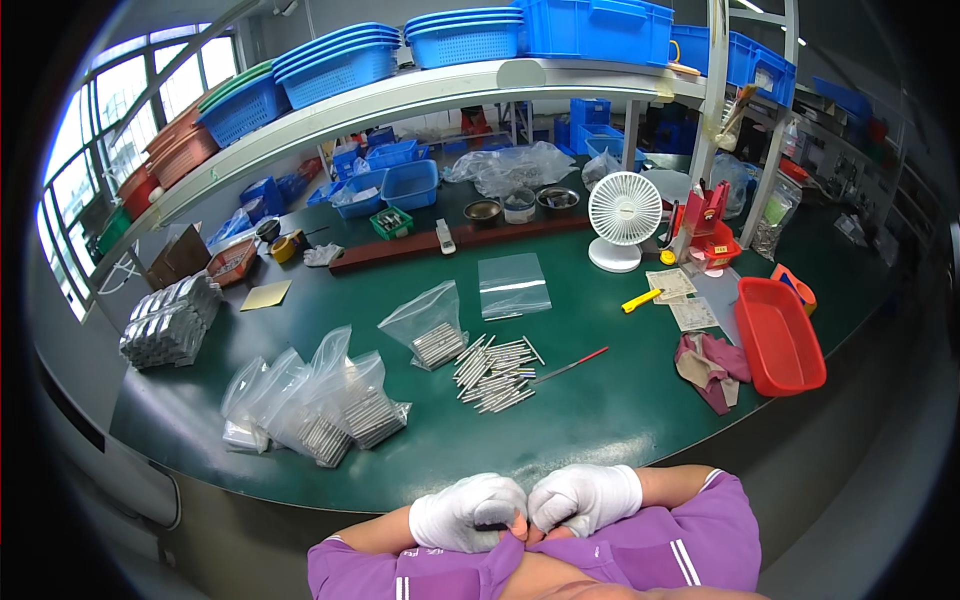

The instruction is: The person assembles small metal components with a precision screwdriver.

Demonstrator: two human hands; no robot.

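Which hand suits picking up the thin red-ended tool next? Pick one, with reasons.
Probably the right hand: the tool lies roughly straight ahead of it, red end angled to the right. The left hand sits farther left, more in line with the loose metal rods.

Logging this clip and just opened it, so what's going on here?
A person at a green workbench has their gloved left hand and right hand close together at the neckline of their purple shirt; whether they grip it is hard to tell. Neither hand is on the bench items. Loose metal rods lie in a pile, with an open clear bag of rods beside it and more rod-filled bags to the left.
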